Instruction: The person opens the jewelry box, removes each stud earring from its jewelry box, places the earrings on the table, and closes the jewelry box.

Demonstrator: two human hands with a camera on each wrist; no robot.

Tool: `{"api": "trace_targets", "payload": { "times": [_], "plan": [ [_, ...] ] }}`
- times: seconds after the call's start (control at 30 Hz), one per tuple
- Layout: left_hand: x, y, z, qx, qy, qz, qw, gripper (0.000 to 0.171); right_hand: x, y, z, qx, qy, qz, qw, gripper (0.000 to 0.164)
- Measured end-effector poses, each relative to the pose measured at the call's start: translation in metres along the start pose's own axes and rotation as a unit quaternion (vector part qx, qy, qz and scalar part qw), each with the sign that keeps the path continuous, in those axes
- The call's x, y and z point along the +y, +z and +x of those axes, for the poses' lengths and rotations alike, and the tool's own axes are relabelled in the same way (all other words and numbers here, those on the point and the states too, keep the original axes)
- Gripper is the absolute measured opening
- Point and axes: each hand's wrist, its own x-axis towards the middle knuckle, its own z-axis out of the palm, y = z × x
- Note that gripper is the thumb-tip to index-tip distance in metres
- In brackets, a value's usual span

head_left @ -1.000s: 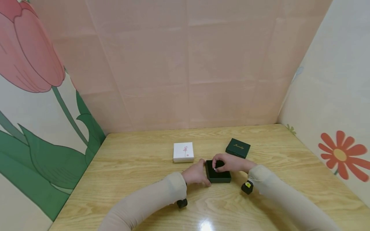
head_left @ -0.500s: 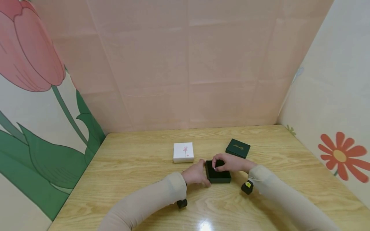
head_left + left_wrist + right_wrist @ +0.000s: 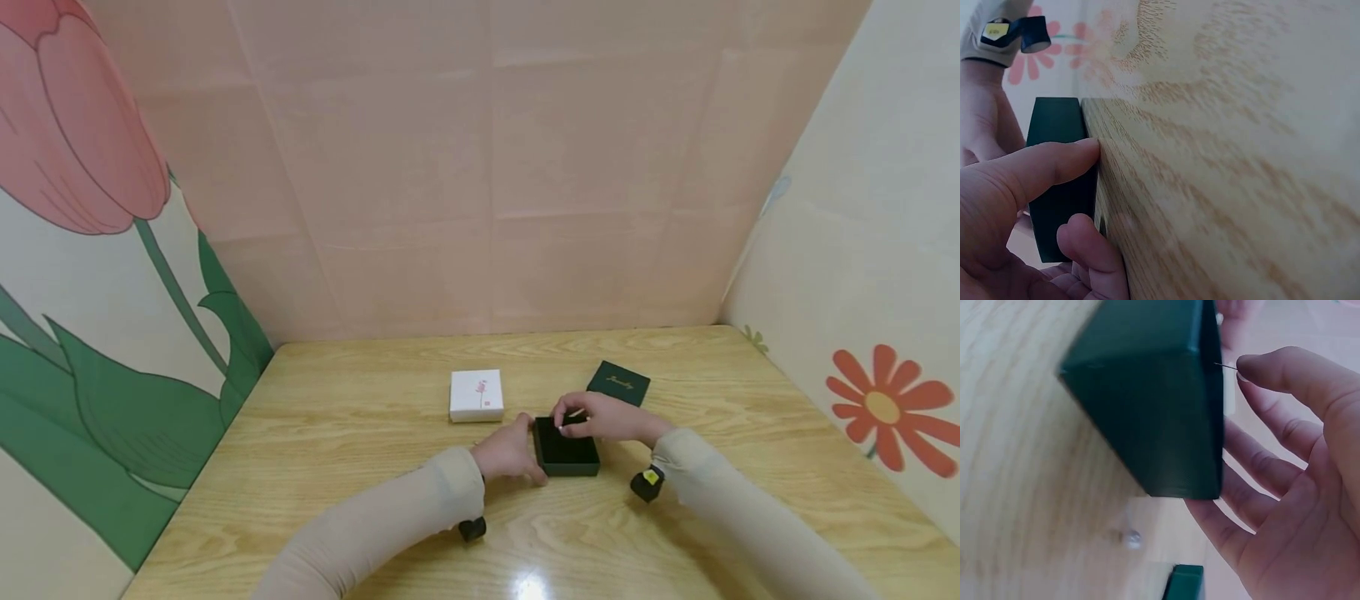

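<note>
A dark green jewelry box bottom (image 3: pixel 567 469) with a black inside sits on the table. At its left side my left hand (image 3: pixel 510 450) holds it, thumb at the near corner and fingers toward the far one; the left wrist view shows the thumb (image 3: pixel 1063 164) against the green wall. Over the box, my right hand (image 3: pixel 600 417) pinches a small stud earring (image 3: pixel 560 428) between thumb and forefinger. Its thin post (image 3: pixel 1226 365) points toward the box in the right wrist view, while the fingertips hide most of the rest. Behind the right hand lies the green lid (image 3: pixel 621 382) with gold lettering.
To the left of the lid stands a white box (image 3: pixel 476 395) with a pink flower print. A small pearl-like bead (image 3: pixel 1132 539) shows near the green box in the right wrist view. Behind the wooden table (image 3: pixel 360 400) hangs a pink cloth (image 3: pixel 390 167).
My right hand has lifted slightly and shifted a little right with the earring, now overlapping the lid's near edge. The left hand and the box have stayed in place.
</note>
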Motion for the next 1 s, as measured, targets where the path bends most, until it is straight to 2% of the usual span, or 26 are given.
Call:
{"api": "trace_targets", "payload": {
  "times": [0.23, 0.53, 0.77, 1.0],
  "plan": [
    [0.001, 0.001, -0.003, 0.004, 0.004, 0.011, 0.9999, 0.086, -0.001, -0.014, -0.010, 0.032, -0.011, 0.028, 0.999, 0.017],
    [-0.002, 0.002, 0.002, 0.000, -0.008, 0.010, 0.9999, 0.090, 0.003, -0.035, -0.026, 0.082, -0.007, 0.059, 0.995, 0.014],
    [-0.003, 0.002, 0.002, -0.002, -0.009, 0.008, 0.9999, 0.089, 0.008, -0.043, -0.036, 0.089, -0.002, 0.069, 0.994, 0.016],
    [-0.001, 0.001, 0.001, -0.004, -0.006, 0.001, 1.0000, 0.088, 0.016, -0.042, -0.039, 0.084, 0.014, 0.061, 0.995, 0.015]
  ]
}}
